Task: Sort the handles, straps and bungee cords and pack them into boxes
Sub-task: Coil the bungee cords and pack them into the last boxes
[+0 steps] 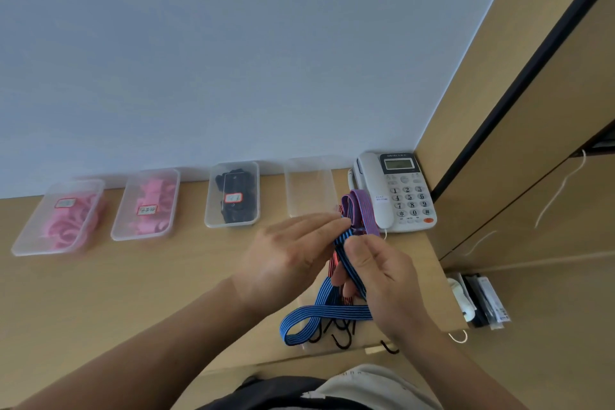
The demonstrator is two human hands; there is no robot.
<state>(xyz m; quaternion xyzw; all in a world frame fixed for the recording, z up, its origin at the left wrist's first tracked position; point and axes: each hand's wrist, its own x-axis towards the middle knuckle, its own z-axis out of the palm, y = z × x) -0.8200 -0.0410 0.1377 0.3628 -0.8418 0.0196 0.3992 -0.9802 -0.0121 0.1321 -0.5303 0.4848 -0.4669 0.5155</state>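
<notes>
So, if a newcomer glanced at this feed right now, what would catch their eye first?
The striped bungee cords, blue, purple and red, held right of centre: the right hand grips them, fingers of the left hand meet the bundle, black hooks dangle below. Behind, four clear boxes line the wall, two with pink parts, one with black parts, one seemingly empty, beside a white phone.

Soft, even, diffuse light; no glare is seen. Only a faint shadow is cast on the desk (133, 293) under the left hand (289, 253). The far-left boxes (60, 216) are smeared by blur, labels unreadable. The phone (396, 191) is rendered sharper. Wide-angle distortion: the cabinet (532, 110) at right is slanted.
</notes>
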